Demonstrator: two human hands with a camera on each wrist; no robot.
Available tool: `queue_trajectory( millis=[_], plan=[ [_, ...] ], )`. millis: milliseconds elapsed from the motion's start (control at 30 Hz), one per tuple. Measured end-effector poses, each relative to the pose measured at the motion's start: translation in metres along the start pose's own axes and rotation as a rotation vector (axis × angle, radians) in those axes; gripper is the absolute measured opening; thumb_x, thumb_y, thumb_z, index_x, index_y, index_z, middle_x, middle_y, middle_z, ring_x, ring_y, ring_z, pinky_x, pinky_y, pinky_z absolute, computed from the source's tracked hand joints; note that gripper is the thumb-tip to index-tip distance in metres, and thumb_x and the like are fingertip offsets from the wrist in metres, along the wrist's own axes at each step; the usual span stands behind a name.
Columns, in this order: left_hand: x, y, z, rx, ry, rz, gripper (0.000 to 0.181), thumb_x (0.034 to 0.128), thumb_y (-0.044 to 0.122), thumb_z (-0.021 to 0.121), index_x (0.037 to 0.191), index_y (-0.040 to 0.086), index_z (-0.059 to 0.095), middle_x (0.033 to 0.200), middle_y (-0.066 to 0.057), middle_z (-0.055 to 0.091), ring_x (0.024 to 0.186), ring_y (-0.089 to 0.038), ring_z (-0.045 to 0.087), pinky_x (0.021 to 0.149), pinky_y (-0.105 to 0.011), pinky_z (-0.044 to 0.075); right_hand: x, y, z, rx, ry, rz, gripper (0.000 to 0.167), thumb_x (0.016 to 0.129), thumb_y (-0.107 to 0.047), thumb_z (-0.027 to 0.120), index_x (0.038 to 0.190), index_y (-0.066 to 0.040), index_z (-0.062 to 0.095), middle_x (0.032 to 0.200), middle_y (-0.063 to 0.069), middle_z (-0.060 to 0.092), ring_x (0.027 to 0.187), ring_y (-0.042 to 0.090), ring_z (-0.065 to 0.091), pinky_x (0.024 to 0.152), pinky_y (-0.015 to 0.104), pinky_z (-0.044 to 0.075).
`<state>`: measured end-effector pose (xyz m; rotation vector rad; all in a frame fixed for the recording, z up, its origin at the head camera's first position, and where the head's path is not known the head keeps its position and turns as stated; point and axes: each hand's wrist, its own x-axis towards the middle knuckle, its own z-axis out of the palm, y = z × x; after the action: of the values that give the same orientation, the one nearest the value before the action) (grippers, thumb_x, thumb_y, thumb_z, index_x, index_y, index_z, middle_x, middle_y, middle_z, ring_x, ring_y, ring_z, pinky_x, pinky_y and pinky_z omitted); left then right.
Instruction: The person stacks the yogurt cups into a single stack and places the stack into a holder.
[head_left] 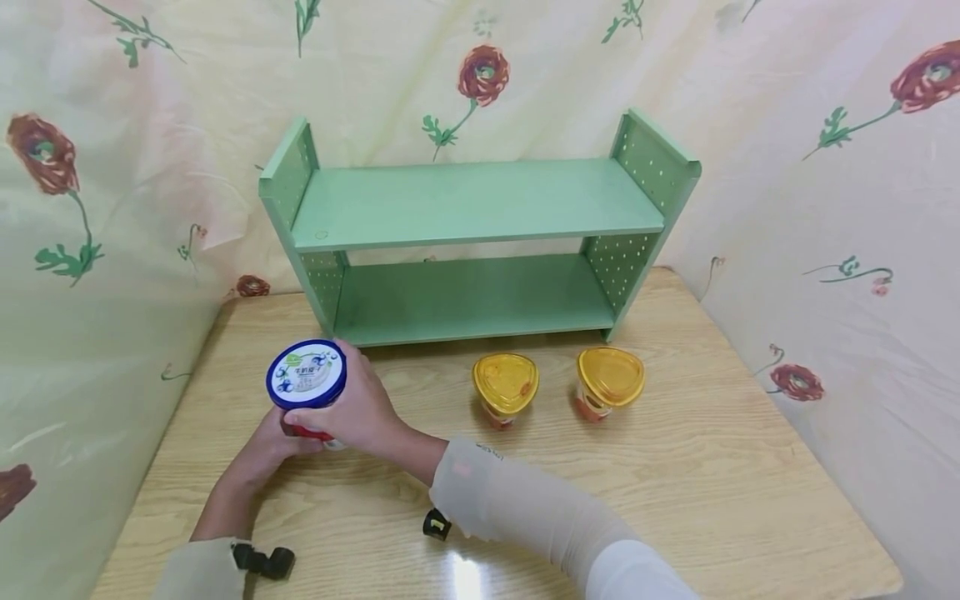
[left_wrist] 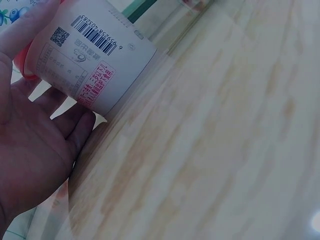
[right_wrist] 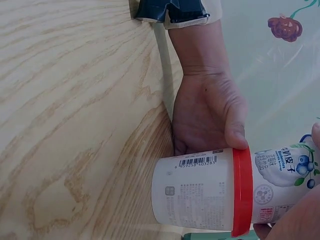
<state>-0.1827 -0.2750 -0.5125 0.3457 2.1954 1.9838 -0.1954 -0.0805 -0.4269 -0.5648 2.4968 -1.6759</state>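
Two tubs stand stacked at the table's left. The upper, blue-lidded tub [head_left: 307,374] has blueberries printed on it, and my right hand [head_left: 360,408] grips its side. Beneath it is a white tub with a red lid [right_wrist: 242,192], its barcode side showing in both wrist views. My left hand [head_left: 266,450] curls round this lower tub [left_wrist: 95,55]; in the left wrist view the hand [left_wrist: 40,140] has its thumb up by the red rim. The right wrist view shows the left hand [right_wrist: 210,115] behind the lower tub, and part of my right hand [right_wrist: 295,215] at the upper one.
A green two-tier shelf [head_left: 465,200] stands at the back of the wooden table [head_left: 675,500]. In front of its right half are two yellow-lidded cups, one nearer the middle [head_left: 506,385] and one farther right [head_left: 611,377]. Flowered cloth [head_left: 90,333] hangs around the table.
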Motion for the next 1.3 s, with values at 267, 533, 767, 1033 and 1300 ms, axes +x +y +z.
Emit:
queue_trajectory(
  millis=[267, 533, 767, 1033, 1300],
  plan=[
    [0.001, 0.000, -0.001, 0.004, -0.007, -0.006, 0.101, 0.0798, 0.000, 0.078, 0.160, 0.020, 0.020, 0.153, -0.003, 0.037, 0.129, -0.011, 0.046, 0.099, -0.021, 0.045, -0.005, -0.004, -0.009, -0.039, 0.024, 0.075, 0.131, 0.067, -0.048, 0.093, 0.162, -0.032, 0.006, 0.163, 0.002, 0.024, 0.143, 0.027, 0.036, 0.107, 0.053, 0.041],
    [0.001, 0.003, -0.001, 0.038, 0.006, -0.042, 0.101, 0.0821, 0.004, 0.080, 0.160, 0.024, 0.018, 0.159, -0.013, 0.029, 0.139, -0.022, 0.035, 0.099, -0.015, 0.040, -0.021, -0.001, -0.051, 0.053, -0.044, -0.063, 0.117, 0.072, -0.027, 0.094, 0.162, -0.028, 0.018, 0.164, -0.001, 0.024, 0.145, 0.024, 0.035, 0.110, 0.046, 0.041],
    [0.000, 0.004, 0.000, 0.029, 0.015, -0.055, 0.101, 0.0808, 0.004, 0.081, 0.159, 0.023, 0.019, 0.157, -0.010, 0.032, 0.137, -0.018, 0.036, 0.099, -0.015, 0.040, -0.033, 0.010, -0.090, 0.169, -0.173, -0.242, 0.108, 0.073, -0.010, 0.091, 0.159, -0.015, 0.027, 0.162, 0.000, 0.031, 0.146, 0.015, 0.034, 0.112, 0.027, 0.035],
    [0.000, 0.005, 0.001, 0.039, 0.020, -0.063, 0.103, 0.0809, 0.004, 0.081, 0.160, 0.022, 0.017, 0.158, -0.013, 0.029, 0.139, -0.025, 0.033, 0.099, -0.014, 0.038, -0.040, 0.018, -0.118, 0.089, -0.186, -0.300, 0.103, 0.072, -0.010, 0.092, 0.156, -0.011, 0.034, 0.158, -0.001, 0.039, 0.142, 0.018, 0.040, 0.111, 0.035, 0.039],
    [-0.001, 0.007, 0.001, 0.049, 0.024, -0.069, 0.105, 0.0801, 0.005, 0.082, 0.160, 0.023, 0.016, 0.159, -0.014, 0.028, 0.143, -0.033, 0.029, 0.099, -0.015, 0.038, -0.049, 0.025, -0.153, 0.015, -0.123, -0.244, 0.098, 0.070, -0.015, 0.094, 0.153, -0.016, 0.042, 0.153, -0.007, 0.045, 0.133, 0.017, 0.047, 0.110, 0.042, 0.041]
  ],
)
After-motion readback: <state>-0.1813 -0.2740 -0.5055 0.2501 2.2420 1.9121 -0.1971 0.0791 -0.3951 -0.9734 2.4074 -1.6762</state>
